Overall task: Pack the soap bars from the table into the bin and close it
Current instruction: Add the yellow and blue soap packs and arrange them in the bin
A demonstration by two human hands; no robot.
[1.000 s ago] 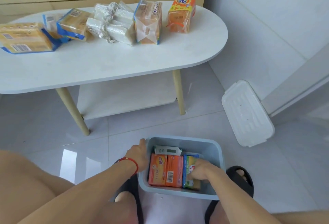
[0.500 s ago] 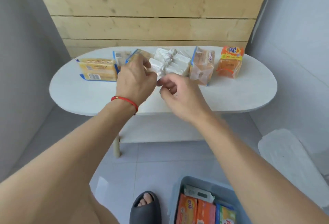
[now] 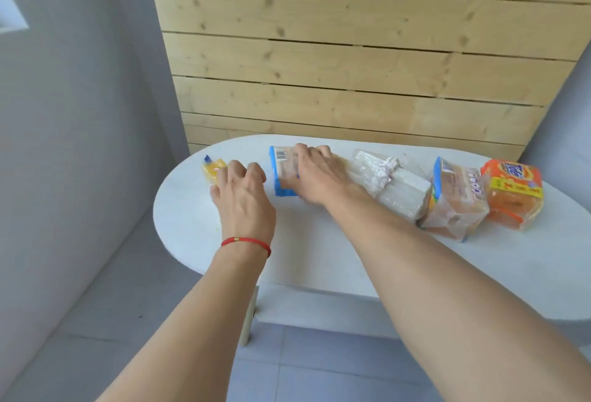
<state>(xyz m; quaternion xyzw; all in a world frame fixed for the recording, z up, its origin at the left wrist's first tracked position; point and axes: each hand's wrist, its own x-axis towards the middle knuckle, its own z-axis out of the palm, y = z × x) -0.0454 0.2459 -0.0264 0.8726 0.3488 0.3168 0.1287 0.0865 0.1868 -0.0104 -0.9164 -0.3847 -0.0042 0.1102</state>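
— While both arms reach across the white oval table (image 3: pixel 319 251), which soap packs are the hands on?

— The left hand (image 3: pixel 243 197), a red string bracelet (image 3: pixel 246 243) at its wrist, curls its fingers over a yellow soap pack (image 3: pixel 213 170) near the table's left end; how firmly it grips cannot be told. The right hand (image 3: pixel 316 174) lies over a blue-edged pack (image 3: pixel 283 174) with a barcode, fingers wrapped around its top.

— And the rest?

— To the right, along the table's far side, sit a clear bundle of white bars (image 3: pixel 393 184), a clear-wrapped tan pack (image 3: pixel 454 200) and an orange pack (image 3: pixel 511 197) at the end. Pine boards (image 3: pixel 351 49) back the scene.
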